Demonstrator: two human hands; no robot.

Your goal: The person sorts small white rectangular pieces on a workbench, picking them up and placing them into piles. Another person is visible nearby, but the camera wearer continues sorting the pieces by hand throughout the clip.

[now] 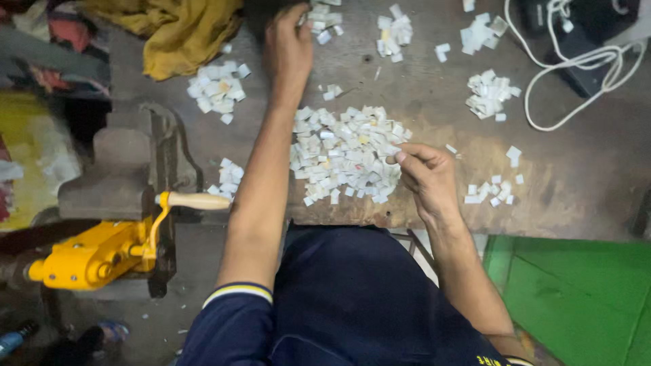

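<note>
Worn workbench (556, 176), scuffed, seen from above. Big pile (346, 152) of small white pieces sits at its near edge, right in front of you. Your right hand (426, 177) rests at the pile's right side, fingers curled, thumb and forefinger pinching at a piece on the pile's edge. Your left hand (288, 47) reaches past the pile to a smaller heap (324, 19) at the far edge; grip there too blurred to tell. More small heaps lie around the pile. Left of it: grey vise (122, 173), yellow crank tool (91, 254), mustard cloth (180, 30). Far right of it: white cable (583, 64).
</note>
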